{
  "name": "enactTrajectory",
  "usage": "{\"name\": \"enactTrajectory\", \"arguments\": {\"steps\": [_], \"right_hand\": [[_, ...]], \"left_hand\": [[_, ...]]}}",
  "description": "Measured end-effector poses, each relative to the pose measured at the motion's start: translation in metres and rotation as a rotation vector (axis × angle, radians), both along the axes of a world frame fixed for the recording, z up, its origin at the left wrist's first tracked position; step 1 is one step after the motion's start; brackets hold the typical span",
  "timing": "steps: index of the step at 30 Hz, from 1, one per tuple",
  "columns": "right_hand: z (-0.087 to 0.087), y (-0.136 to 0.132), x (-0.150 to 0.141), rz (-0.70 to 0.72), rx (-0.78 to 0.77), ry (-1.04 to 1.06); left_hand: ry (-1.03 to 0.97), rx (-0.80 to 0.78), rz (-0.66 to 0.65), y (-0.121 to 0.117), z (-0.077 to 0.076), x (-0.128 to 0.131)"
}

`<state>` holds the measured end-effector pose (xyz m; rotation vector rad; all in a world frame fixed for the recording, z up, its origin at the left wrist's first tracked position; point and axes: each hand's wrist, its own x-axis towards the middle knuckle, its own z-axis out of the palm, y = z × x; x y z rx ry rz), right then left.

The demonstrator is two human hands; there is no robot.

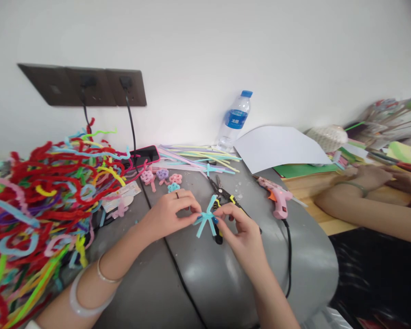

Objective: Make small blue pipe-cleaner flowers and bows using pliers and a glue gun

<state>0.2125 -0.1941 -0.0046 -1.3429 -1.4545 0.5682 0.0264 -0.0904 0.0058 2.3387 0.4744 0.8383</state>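
Observation:
Light blue pipe cleaners (pixel 206 218), joined at the middle with several short ends sticking out, are held up between my two hands. My left hand (pixel 173 212) pinches one end between thumb and fingertips. On the opposite side, my right hand (pixel 239 226) pinches another part with thumb and index finger. Behind and below the piece lie pliers (pixel 231 198) with black and yellow handles, partly hidden by my right hand. Just beyond my left hand is a small blue pipe-cleaner flower (pixel 173 188), beside pink and purple ones (pixel 162 175).
Tangled colourful pipe cleaners (pixel 55 196) heap on the left. Straight pastel pipe cleaners (pixel 198 155), a phone (pixel 145 156) and a water bottle (pixel 235 119) lie along the wall. A pink glue gun (pixel 279 196) trails its cord rightward. A black cable (pixel 174 260) crosses the grey surface. Another person's arm (pixel 370 205) rests at right.

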Motion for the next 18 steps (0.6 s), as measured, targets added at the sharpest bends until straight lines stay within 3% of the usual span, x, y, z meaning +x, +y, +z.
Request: {"name": "enactTrajectory", "arguments": {"steps": [18], "right_hand": [[0.0007, -0.0018, -0.0022, 0.058, 0.014, -0.02]], "left_hand": [[-0.053, 0.047, 0.001, -0.0004, -0.0001, 0.0012]]}}
